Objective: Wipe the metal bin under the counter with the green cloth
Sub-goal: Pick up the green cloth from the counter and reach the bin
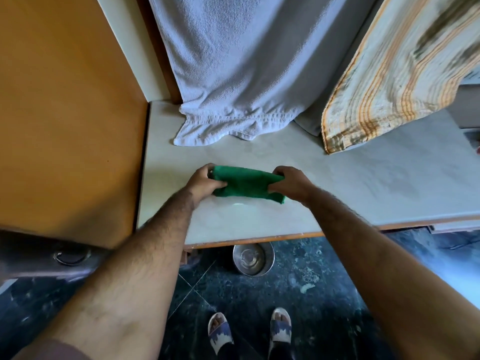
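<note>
**Two hands are holding the green cloth on the surface**

The green cloth [246,184] is lying folded on the pale surface [363,183], and both hands are gripping it. The left hand [205,181] is closing around the cloth's left end, with its fingers curling over the top edge. The right hand [291,184] is pinching the cloth's right end. The cloth is stretching between the two hands, and a small corner is hanging down just below the right hand.

The metal bin [253,258] is sitting on the dark floor [311,294], below the green cloth and partly tucked under the front edge of the surface. It is round and shiny, and its open top is facing up. It is well apart from both hands.

Behind the green cloth, a white towel [233,74] is hanging down and its bottom end is resting on the surface. To the right of the cloth and farther back, a striped cloth [394,74] is hanging too. To the left of the cloth, an orange panel [65,113] is standing up. Near the metal bin, the person's two feet in sandals [249,331] are standing on the floor.
</note>
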`<state>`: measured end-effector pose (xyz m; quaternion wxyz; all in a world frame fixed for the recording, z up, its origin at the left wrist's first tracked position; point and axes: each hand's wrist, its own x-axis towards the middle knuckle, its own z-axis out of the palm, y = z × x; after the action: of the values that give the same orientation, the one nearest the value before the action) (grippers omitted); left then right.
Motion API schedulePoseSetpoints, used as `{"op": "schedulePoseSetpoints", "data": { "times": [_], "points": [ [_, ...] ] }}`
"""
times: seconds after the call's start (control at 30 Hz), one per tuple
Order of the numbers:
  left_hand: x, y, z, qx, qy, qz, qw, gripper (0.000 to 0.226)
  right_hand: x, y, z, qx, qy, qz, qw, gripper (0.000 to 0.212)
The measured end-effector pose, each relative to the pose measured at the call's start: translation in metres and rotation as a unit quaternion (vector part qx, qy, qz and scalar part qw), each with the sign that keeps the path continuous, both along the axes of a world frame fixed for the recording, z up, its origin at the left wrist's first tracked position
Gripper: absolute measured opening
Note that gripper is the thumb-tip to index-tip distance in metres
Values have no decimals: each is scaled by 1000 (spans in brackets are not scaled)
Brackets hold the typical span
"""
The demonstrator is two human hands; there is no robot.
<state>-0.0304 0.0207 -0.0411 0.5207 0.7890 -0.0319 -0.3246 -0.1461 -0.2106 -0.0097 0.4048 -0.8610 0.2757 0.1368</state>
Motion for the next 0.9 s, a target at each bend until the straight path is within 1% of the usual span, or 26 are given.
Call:
{"op": "schedulePoseSetpoints", "data": {
  "times": [0.07, 0.17, 0.23, 0.3, 0.37, 0.43, 0.5, 0.6, 0.67, 0.73, 0.77, 0.83, 0.87, 0.9],
  "points": [
    [-13, 2, 2, -53, 19, 21, 998, 38, -16, 5, 5, 17, 9, 27, 999, 31],
    [-40, 6, 4, -75, 27, -6, 997, 33, -44, 15, 3, 55, 39, 68, 995, 51],
    [-55, 7, 5, -78, 40, -30, 996, 33, -58, 22, -1, 70, 48, 78, 993, 51],
    [-78, 7, 1, -72, 30, -28, 997, 32, -76, 28, -8, 104, 49, 84, 990, 43],
    [-109, 3, -11, -24, -32, -7, 999, 29, -102, 34, -23, 161, 48, 71, 983, 39],
    [-146, 0, -29, 32, -88, -1, 996, 31, -132, 43, -39, 213, 43, 48, 975, 39],
    [-184, 1, -55, 47, -89, -16, 995, 36, -163, 53, -62, 239, 54, 49, 968, 39],
    [-217, 16, -97, 101, -76, -19, 992, 45, -197, 65, -100, 237, 91, 42, 966, 34],
    [-230, 26, -132, 128, -55, 34, 990, 51, -208, 75, -138, 223, 92, 30, 970, 30],
    [-234, 34, -171, 125, -14, 114, 985, 58, -207, 87, -177, 178, 81, 17, 981, 32],
    [-237, 38, -192, 105, 16, 126, 986, 57, -207, 96, -199, 152, 71, 9, 986, 35],
    [-246, 41, -236, 29, 100, 113, 988, 55, -202, 122, -243, 121, 43, 21, 991, 40],
    [-252, 42, -258, 12, 132, 109, 985, 59, -201, 137, -265, 116, 27, 33, 992, 42],
    [-256, 43, -280, 10, 145, 116, 983, 66, -198, 150, -288, 114, 11, 40, 993, 44]
  ]
}}
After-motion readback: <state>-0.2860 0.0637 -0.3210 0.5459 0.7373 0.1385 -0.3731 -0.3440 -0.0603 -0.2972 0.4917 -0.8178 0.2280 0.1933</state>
